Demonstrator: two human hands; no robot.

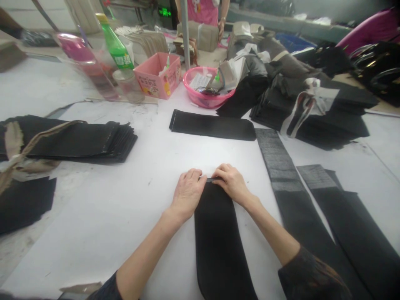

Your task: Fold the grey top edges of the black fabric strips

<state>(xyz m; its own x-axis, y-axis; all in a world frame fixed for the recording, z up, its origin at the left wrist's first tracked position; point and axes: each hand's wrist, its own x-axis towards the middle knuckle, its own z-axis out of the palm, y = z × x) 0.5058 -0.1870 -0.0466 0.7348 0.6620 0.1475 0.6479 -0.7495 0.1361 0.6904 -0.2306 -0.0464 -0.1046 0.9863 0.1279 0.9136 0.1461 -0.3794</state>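
A long black strip of material (pixel 218 237) lies flat on the white table, running from the front edge to both hands. At its far end a narrow edge is turned over. My left hand (pixel 189 189) is closed on the left corner of that edge, thumb near the middle. On the right corner, my right hand (pixel 231 181) pinches the same edge between thumb and fingers. A short gap parts the two hands. Beyond them lies a shorter black piece (pixel 212 126) with a stitched left end.
Tied black stacks lie at left (pixel 71 137) and back right (pixel 312 108). More black strips (pixel 290 200) stretch along the right. At the back stand a pink box (pixel 158 77), a pink basin (pixel 208 98), a green bottle (pixel 115 46) and a metal pole (pixel 186 37). A person (pixel 203 12) stands beyond.
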